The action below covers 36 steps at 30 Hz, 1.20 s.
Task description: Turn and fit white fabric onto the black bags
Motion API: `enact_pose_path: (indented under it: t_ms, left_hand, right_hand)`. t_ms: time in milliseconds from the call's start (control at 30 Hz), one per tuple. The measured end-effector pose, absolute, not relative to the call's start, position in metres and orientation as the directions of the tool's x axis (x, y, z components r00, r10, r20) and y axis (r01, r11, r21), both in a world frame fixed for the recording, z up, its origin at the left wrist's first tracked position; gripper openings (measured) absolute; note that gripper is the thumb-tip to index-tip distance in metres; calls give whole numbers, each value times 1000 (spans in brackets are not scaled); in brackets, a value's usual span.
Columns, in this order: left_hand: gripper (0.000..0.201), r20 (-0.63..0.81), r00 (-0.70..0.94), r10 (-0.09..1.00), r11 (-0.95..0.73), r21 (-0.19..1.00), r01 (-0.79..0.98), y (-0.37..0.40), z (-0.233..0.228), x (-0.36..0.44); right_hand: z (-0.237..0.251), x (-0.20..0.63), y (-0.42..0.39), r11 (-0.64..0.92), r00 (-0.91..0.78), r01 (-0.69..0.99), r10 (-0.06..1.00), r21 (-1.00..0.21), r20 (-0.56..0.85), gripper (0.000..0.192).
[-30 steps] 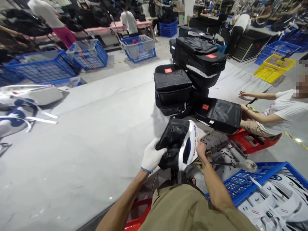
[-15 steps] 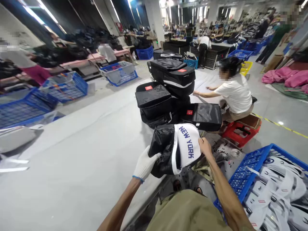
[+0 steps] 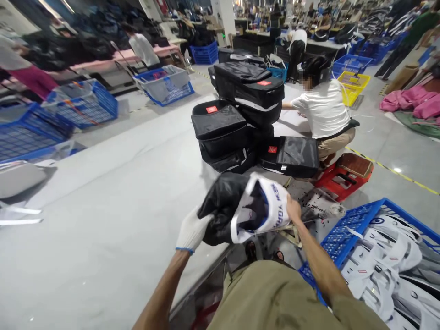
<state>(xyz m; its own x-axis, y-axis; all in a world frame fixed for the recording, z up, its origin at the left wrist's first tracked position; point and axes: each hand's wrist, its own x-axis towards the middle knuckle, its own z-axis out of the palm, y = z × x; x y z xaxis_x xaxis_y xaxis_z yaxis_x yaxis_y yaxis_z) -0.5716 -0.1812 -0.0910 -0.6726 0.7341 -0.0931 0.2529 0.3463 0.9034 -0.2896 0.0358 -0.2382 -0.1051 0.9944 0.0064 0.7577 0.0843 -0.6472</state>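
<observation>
A black and white bag (image 3: pixel 223 197) with blue "NEW YORK" lettering is held up between my two hands, above the near edge of the white table (image 3: pixel 113 220). My left hand (image 3: pixel 194 227), in a white knit glove with a blue cuff, is closed on its black side. My bare right hand (image 3: pixel 293 208) grips the edge of the white lettered panel. An opening with a white rim gapes in the middle and shows the pale and dark inside. Just beyond it lie stacked black bags (image 3: pixel 220 133) with red labels.
On my right stands a blue crate (image 3: pixel 360 229) full of white strapped pieces. Behind it is a red stool (image 3: pixel 347 176), near a crouching person in a white shirt (image 3: pixel 325 110). More blue crates (image 3: pixel 165 85) line the floor at left.
The white panel has bent and turned, so the bag's opening now gapes toward me. Both hands have shifted, the left one more to the left. The person at right has risen off the stool.
</observation>
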Motion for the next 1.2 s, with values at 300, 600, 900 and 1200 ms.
enact_pose_path:
  t_ms: [300,600,900,1200]
  left_hand:
    - [49,-122,-522,844,229,962,146,-160,-93,-549]
    - [71,-173,-275,946,196,979,59,-114,-74,-550]
    - [63,-227,109,968,216,971,103,-82,-49,-556]
    - [50,-61,201,978,-28,911,411,-39,-27,-501]
  right_hand:
    - [-281,-242,24,-304,101,807,916,-506,-389,77]
    - [-189,-225,32,323,-79,719,917,-615,390,65]
    - [-106,-290,-22,939,-634,345,239,-8,736,58]
    - [-106,-241,-42,852,-366,466,431,-239,825,29]
